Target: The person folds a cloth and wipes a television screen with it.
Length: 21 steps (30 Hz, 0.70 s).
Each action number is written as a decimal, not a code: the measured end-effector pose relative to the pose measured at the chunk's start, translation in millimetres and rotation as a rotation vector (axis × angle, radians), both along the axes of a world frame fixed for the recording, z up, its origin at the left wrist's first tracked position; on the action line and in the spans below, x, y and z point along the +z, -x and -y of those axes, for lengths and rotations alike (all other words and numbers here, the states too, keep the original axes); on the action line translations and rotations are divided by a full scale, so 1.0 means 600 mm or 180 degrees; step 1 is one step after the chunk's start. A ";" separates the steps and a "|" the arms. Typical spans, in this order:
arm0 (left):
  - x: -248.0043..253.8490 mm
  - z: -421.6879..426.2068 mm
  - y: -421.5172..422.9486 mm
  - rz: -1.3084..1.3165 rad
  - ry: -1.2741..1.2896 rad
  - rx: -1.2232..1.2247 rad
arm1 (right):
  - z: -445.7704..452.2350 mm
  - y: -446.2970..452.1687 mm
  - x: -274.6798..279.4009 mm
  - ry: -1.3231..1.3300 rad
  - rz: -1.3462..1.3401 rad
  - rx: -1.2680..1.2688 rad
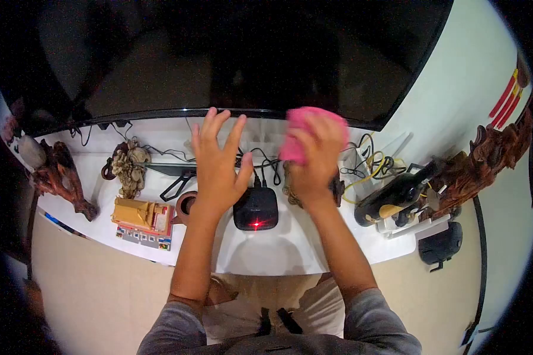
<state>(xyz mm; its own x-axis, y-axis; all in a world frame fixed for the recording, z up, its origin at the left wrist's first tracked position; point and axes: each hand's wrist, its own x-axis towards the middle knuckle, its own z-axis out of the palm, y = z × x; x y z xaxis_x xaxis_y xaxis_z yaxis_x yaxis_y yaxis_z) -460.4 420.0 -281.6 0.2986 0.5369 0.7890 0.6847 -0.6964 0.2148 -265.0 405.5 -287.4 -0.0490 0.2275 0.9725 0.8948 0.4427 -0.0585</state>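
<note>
A large black television screen (pixel 249 59) spans the top of the view. My left hand (pixel 219 160) has its fingers spread, their tips at the screen's lower edge, and holds nothing. To its right, my right hand (pixel 317 151) grips a pink cloth (pixel 295 139), slightly blurred, just below and overlapping the screen's bottom edge. Between my forearms a black box (pixel 255 208) with a glowing red light rests on the white shelf (pixel 278 257). Part of a small carved object is hidden behind my right hand.
On the left stand a wooden carving (pixel 59 177), a pale figurine (pixel 130 168), a gold-topped box (pixel 141 214) and a brown pot (pixel 186 204). A dark bottle (pixel 391 198), yellow cable (pixel 370 171) and large root carving (pixel 485 160) are on the right.
</note>
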 end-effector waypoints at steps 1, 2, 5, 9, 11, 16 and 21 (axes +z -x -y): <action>-0.002 -0.003 0.003 0.0113 -0.0048 0.0048 | -0.003 0.031 0.010 0.0262 0.0237 0.0166; -0.003 -0.007 0.008 0.0228 -0.0094 0.0091 | -0.010 0.060 0.015 0.0300 0.0405 0.0439; 0.001 -0.012 0.030 0.0349 -0.0180 0.0211 | -0.011 0.073 0.024 0.0514 0.0498 0.0723; 0.006 -0.009 0.038 0.0458 -0.0046 0.0171 | 0.014 -0.032 0.001 0.0058 0.0066 0.0008; 0.003 -0.008 0.039 0.0544 -0.0027 0.0112 | 0.016 -0.058 -0.011 -0.0160 -0.0191 -0.0392; 0.014 -0.012 0.075 0.0488 -0.0015 0.0148 | -0.028 0.082 0.007 0.0147 0.0204 0.0365; 0.010 -0.017 0.108 0.0622 -0.0090 0.0322 | -0.024 0.100 0.042 0.0425 0.0462 0.0757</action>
